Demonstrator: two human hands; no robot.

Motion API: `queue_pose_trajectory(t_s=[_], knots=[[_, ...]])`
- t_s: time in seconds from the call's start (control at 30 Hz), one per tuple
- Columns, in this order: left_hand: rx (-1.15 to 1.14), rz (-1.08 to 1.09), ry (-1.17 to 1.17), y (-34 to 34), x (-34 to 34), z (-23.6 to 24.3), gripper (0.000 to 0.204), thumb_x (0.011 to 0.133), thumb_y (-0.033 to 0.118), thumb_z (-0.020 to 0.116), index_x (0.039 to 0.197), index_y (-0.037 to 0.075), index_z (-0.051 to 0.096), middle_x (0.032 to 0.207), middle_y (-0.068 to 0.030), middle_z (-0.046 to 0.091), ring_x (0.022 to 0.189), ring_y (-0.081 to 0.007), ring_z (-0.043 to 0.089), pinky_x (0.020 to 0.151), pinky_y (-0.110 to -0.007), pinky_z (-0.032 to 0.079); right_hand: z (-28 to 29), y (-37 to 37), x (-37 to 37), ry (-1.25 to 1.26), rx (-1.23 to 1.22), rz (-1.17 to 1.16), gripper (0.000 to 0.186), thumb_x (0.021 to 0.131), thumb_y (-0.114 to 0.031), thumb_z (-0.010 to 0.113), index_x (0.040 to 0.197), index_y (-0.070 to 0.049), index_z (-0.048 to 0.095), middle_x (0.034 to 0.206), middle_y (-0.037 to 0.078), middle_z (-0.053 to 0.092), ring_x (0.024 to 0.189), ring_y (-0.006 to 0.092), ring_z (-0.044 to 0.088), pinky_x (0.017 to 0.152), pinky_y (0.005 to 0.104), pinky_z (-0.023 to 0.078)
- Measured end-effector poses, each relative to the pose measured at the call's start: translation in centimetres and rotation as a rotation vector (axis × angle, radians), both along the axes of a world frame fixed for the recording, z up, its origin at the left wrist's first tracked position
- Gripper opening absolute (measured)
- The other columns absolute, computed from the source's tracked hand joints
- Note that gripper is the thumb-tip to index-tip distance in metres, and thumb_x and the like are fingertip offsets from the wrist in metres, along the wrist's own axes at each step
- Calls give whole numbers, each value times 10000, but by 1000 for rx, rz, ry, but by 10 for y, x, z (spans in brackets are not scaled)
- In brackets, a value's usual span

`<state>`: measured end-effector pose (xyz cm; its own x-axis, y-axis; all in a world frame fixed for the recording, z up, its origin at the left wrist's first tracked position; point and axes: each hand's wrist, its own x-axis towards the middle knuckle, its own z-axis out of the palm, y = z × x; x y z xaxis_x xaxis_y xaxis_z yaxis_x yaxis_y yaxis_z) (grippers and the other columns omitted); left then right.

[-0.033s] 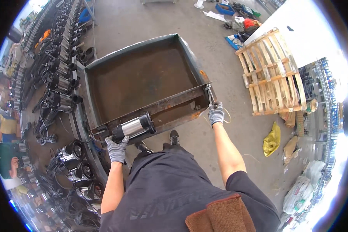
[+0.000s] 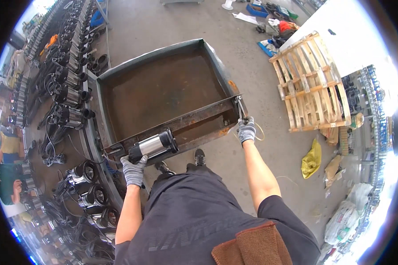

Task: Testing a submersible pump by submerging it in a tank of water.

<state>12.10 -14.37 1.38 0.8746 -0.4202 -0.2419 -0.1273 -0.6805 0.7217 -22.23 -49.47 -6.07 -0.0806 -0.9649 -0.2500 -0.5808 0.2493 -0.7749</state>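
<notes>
A submersible pump (image 2: 151, 145) with a shiny steel body and black ends lies on its side along the near rim of a water-filled metal tank (image 2: 102, 106). My left hand (image 2: 133, 171), in a grey striped glove, grips the pump's left black end with thumb and fingers. A thin cable or hose runs leftward from near there. At the tank's right corner my gloved right hand (image 2: 246, 130) is closed round the lower end of a slim metal lever (image 2: 240, 107). Beside that hand loops a pale thin tube (image 2: 262, 132). The right fingertips are partly hidden.
Rows of similar pumps (image 2: 68, 115) with coiled black cables stand at the left, some near my left forearm (image 2: 129, 212). A wooden pallet (image 2: 311, 84) leans at the right. A yellow sack (image 2: 311, 160) lies on the floor. Another person (image 2: 6, 176) is at the far left.
</notes>
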Motion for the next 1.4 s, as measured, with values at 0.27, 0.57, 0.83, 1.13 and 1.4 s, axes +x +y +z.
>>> queue_pose_trajectory(t_s=[0.27, 0.57, 0.83, 1.13, 1.4], knots=[[49, -57, -33, -5, 6, 1, 716, 714, 352, 910, 1142, -39, 490, 985, -183, 686, 886, -284, 666, 837, -392, 531, 8, 9, 18, -525, 38, -54, 175, 989, -199, 646, 1109, -72, 655, 701, -17, 572, 516, 69, 498, 447, 242, 416], [-35, -67, -31, -12, -1, 9, 631, 756, 272, 900, 1129, -26, 488, 992, -149, 687, 885, -221, 645, 845, -345, 530, 69, 78, 83, -532, 412, 574, 165, 986, -193, 645, 1105, -87, 689, 780, -31, 609, 611, 55, 525, 548, 234, 457], [-13, -64, -23, -9, 3, 10, 698, 724, 316, 915, 1146, -37, 486, 996, -170, 695, 889, -262, 667, 847, -372, 538, 61, 95, 127, -373, 324, 846, 151, 990, -173, 620, 1090, -71, 669, 783, 6, 604, 696, 103, 496, 653, 288, 471], [-4, -54, -5, -10, 3, 10, 663, 742, 285, 906, 1142, -32, 483, 1005, -167, 687, 899, -246, 653, 857, -359, 530, 54, 92, 136, -324, 191, 918, 149, 986, -164, 618, 1072, -51, 664, 813, 52, 638, 737, 139, 546, 712, 317, 498], [20, -62, -13, -12, 3, 10, 698, 728, 302, 912, 1155, -38, 476, 1020, -183, 686, 901, -274, 659, 856, -374, 531, 38, 91, 136, -40, 170, 978, 344, 1035, -337, 500, 1147, -38, 629, 915, 174, 687, 838, 333, 645, 791, 424, 518]])
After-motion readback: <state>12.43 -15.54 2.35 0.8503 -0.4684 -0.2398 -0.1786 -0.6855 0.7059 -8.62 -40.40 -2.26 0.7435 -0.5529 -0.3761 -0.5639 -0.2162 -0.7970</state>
